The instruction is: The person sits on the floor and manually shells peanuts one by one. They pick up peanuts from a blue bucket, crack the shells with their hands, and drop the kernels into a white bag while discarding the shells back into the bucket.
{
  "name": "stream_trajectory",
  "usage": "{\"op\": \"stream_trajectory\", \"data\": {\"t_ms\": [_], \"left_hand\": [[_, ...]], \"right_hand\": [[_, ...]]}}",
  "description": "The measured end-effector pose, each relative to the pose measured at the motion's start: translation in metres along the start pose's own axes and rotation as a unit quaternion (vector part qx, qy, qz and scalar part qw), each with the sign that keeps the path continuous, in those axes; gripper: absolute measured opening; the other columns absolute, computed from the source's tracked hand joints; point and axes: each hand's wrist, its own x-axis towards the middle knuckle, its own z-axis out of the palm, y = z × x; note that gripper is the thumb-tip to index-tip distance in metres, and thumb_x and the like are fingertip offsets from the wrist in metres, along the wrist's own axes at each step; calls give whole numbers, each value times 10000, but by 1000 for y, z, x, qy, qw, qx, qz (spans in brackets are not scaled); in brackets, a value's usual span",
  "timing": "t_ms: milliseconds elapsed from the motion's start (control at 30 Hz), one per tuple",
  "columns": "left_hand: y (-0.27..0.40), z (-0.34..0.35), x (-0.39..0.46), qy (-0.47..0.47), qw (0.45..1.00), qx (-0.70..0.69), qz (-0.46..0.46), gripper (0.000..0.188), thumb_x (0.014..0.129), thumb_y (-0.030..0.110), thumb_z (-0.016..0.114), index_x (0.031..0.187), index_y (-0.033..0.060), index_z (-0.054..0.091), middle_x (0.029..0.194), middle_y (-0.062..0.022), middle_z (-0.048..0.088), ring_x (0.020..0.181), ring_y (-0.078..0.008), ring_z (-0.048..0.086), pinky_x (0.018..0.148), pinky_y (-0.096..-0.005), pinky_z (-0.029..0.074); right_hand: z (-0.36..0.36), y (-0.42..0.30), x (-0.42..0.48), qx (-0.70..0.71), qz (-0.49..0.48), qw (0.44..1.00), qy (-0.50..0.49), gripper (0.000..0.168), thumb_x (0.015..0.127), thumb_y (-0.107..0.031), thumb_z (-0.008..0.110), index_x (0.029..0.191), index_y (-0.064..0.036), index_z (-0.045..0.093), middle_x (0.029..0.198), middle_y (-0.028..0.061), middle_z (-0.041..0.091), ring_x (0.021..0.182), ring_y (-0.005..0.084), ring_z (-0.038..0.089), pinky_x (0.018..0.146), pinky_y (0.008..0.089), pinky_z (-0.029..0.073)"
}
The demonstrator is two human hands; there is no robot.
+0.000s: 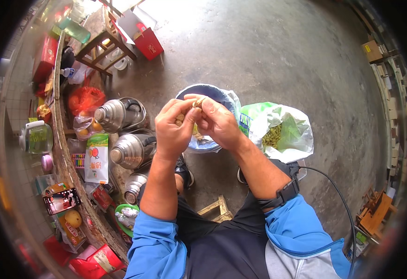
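My left hand cups several tan, knobbly pieces, which look like peanuts in the shell. Its thumb and forefinger pinch a small pale shell-like piece. The fingertips of my right hand meet the left ones and hold the same piece. Below both hands stands a round blue bin lined with a clear plastic bag, with some pale bits visible inside, partly hidden by my hands. Right of the bin, an open white and green plastic bag holds many small greenish-yellow pieces.
Metal vacuum flasks stand on the left, beside a worn wooden table edge. A phone and a glass jug are on the table. A wooden stool shows under me. A black cable runs from my right armband.
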Motion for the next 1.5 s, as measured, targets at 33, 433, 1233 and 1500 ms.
{"op": "stream_trajectory", "data": {"t_ms": [33,433,1233,1500], "left_hand": [[0,0,0,2,1000,-3,-4,154,772,-35,655,924,-12,661,782,-86,619,688,-146,602,624,-256,472],[1,-2,0,-12,999,-33,-25,148,781,-15,660,928,-2,667,768,-75,613,679,-142,590,625,-252,462],[-6,-2,0,-29,926,-232,-296,219,830,83,663,1028,-12,658,870,-72,646,750,-107,590,681,-229,478],[-9,-6,1,-53,852,-423,-304,403,942,283,516,1209,-19,523,749,3,553,547,-21,415,431,-158,273]], "right_hand": [[-1,-1,0,-13,2,1000,-3,417,989,-377,356,1141,-26,524,749,-41,460,609,26,363,494,169,289],[-6,-3,2,58,-9,998,14,320,876,-116,403,1136,29,521,724,13,532,526,45,429,442,179,342],[-14,-28,0,-222,-51,970,81,308,930,-79,464,1214,8,545,743,-39,530,640,23,461,574,170,396],[2,-21,-4,-248,-76,966,4,291,880,-42,579,1158,45,574,872,35,645,792,77,591,715,219,496]]}}
